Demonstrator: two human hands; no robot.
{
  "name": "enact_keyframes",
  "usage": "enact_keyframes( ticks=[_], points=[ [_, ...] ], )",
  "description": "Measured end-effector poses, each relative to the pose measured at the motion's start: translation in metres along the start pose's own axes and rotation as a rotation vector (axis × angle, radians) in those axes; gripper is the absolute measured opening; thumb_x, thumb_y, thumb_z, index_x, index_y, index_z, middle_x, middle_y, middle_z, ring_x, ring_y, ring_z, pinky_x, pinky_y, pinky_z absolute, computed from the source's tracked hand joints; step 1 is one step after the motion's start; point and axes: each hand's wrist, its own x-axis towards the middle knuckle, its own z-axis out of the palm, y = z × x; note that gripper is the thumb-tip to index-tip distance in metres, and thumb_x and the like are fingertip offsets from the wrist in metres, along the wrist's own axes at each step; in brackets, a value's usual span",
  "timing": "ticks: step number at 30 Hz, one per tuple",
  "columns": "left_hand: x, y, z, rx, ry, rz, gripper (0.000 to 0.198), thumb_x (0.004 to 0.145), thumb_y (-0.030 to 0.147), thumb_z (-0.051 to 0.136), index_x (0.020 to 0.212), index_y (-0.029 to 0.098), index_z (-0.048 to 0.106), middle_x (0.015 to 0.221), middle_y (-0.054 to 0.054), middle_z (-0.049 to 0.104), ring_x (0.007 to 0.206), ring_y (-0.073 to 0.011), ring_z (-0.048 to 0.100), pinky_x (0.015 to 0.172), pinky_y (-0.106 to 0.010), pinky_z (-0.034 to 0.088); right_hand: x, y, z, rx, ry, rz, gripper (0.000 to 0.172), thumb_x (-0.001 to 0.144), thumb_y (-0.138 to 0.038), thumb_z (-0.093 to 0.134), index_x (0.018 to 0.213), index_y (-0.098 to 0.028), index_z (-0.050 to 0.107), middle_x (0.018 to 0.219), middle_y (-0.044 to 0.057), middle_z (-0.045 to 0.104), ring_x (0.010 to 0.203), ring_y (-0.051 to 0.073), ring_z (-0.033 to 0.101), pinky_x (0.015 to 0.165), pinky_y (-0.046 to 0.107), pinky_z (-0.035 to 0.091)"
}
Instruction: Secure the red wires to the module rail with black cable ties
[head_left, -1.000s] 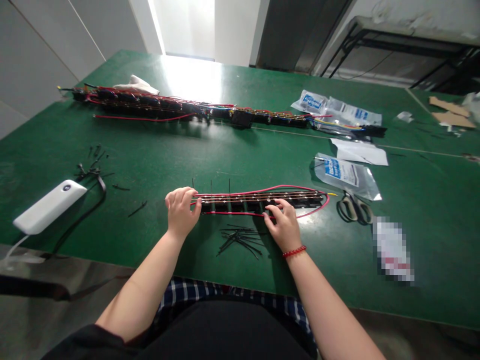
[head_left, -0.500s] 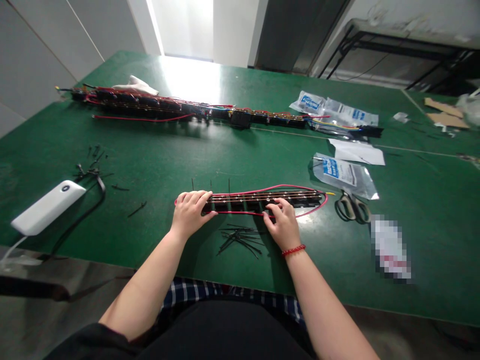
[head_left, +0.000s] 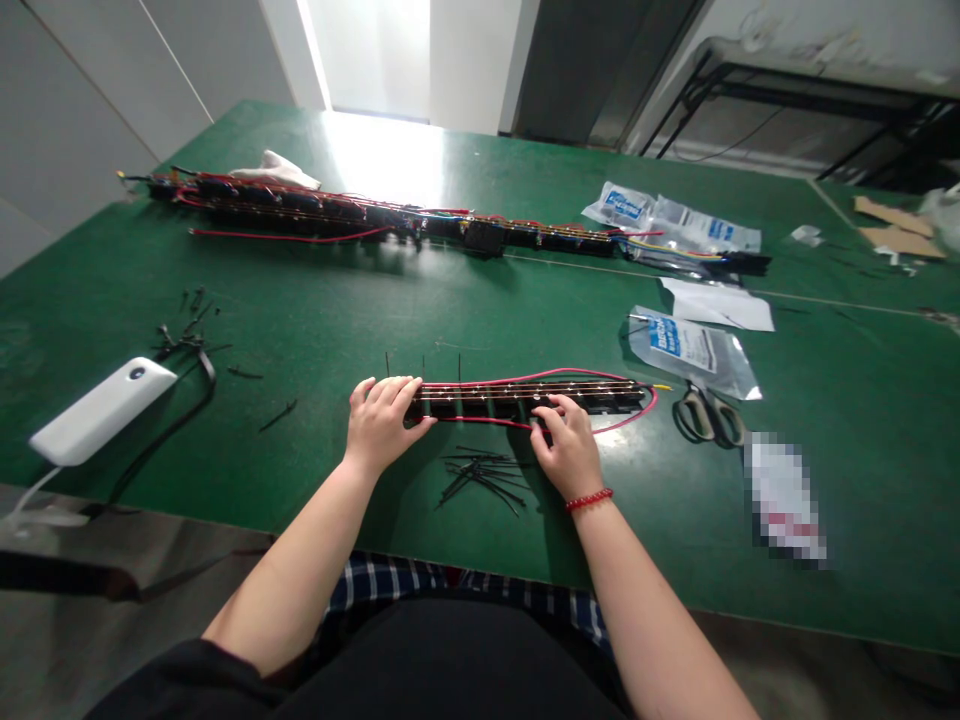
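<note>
A short black module strip (head_left: 592, 397) with a red wire looped round it lies across the green table (head_left: 315, 330) in front of me. My left hand (head_left: 382, 425) covers the strip's left end, fingers curled over it and gripping. My right hand (head_left: 568, 445), with a red bead bracelet at the wrist, presses its fingertips on the strip's middle, fingers bent. A loose pile of black cable ties (head_left: 480, 475) lies between my hands, just below the strip.
A long wired strip (head_left: 337, 212) lies along the far side. Plastic bags (head_left: 694, 350) and scissors (head_left: 709, 415) sit to the right, a white power bank (head_left: 101, 410) with its cable to the left. Cut tie ends (head_left: 191, 320) are scattered at the left.
My left hand slid right along the strip's left end and closed over it. The strip shifted slightly. My right hand stayed nearly where it was.
</note>
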Motion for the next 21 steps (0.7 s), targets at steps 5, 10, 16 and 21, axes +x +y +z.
enact_keyframes(
  ticks=[5, 10, 16, 21],
  points=[
    [0.0, -0.002, 0.002, 0.006, 0.042, -0.035, 0.052, 0.082, 0.043, 0.067, 0.13, 0.025, 0.057, 0.131, -0.011, 0.065, 0.123, -0.0308, 0.058, 0.116, -0.054, 0.022, -0.001, -0.001, 0.0, 0.053, -0.009, -0.024, 0.022, 0.089, -0.025, 0.054, 0.11, -0.021, 0.063, 0.129, 0.013, 0.056, 0.109, 0.026, 0.058, 0.095, 0.043, 0.052],
    [0.001, -0.004, 0.004, 0.051, 0.071, -0.054, 0.056, 0.082, 0.039, 0.066, 0.134, 0.024, 0.053, 0.138, -0.013, 0.059, 0.132, -0.0321, 0.051, 0.119, -0.057, 0.016, -0.001, 0.0, 0.0, 0.115, -0.005, -0.018, 0.023, 0.09, -0.022, 0.05, 0.11, -0.022, 0.061, 0.117, 0.011, 0.063, 0.108, 0.024, 0.061, 0.093, 0.04, 0.053],
    [0.001, -0.005, 0.004, 0.039, 0.02, 0.003, 0.053, 0.087, 0.041, 0.061, 0.136, 0.025, 0.052, 0.142, -0.012, 0.057, 0.136, -0.0314, 0.047, 0.12, -0.057, 0.014, 0.001, 0.0, -0.002, -0.014, 0.124, 0.062, 0.028, 0.087, -0.022, 0.054, 0.114, -0.019, 0.061, 0.118, 0.014, 0.063, 0.112, 0.029, 0.058, 0.099, 0.046, 0.047],
    [0.001, -0.006, 0.006, 0.039, 0.002, -0.012, 0.053, 0.087, 0.041, 0.062, 0.137, 0.027, 0.053, 0.141, -0.011, 0.058, 0.135, -0.0316, 0.049, 0.12, -0.057, 0.016, 0.011, 0.005, 0.002, -0.084, 0.175, 0.092, 0.036, 0.087, -0.029, 0.057, 0.122, -0.02, 0.056, 0.129, 0.014, 0.061, 0.126, 0.031, 0.053, 0.107, 0.049, 0.036]
  ],
)
